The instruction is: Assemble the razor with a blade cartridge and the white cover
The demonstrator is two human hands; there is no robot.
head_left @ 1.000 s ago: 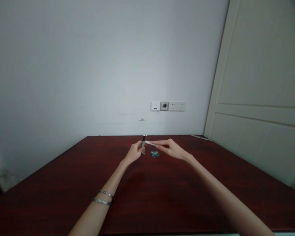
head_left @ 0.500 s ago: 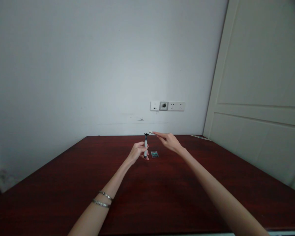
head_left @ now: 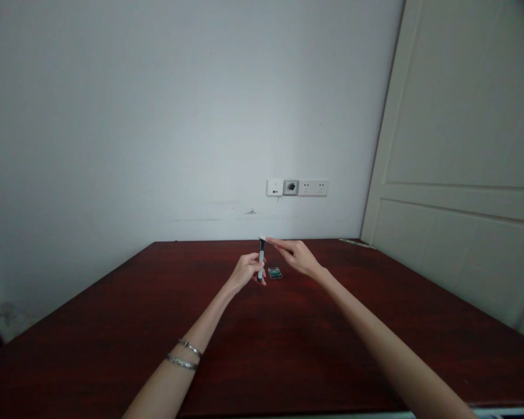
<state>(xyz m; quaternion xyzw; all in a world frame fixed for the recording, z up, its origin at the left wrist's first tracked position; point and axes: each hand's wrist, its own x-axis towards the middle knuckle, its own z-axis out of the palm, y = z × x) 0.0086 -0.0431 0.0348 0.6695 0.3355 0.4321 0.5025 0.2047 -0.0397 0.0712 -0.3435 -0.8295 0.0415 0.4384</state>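
My left hand (head_left: 245,271) is wrapped round a slim white-and-black handle that looks like a razor handle (head_left: 261,265), held upright above the table. My right hand (head_left: 301,257) reaches in from the right, its fingers pinched on a small white piece (head_left: 263,238). That piece lies across the black top of the handle and looks to touch it; the fork seen there is covered. Just right of my left fingertips, a small clear case (head_left: 275,273) with something teal inside rests on the table.
The dark red wooden table (head_left: 262,361) runs back to a pale wall (head_left: 201,116). Sockets and switch plates (head_left: 305,188) sit on the wall behind my hands. A cream panelled door (head_left: 458,145) stands along the right side. A thin strip (head_left: 357,244) lies at the back right edge.
My right hand has moved slightly left and down, bringing the white piece onto the handle's top. My left hand has shifted a little to the right with the razor handle.
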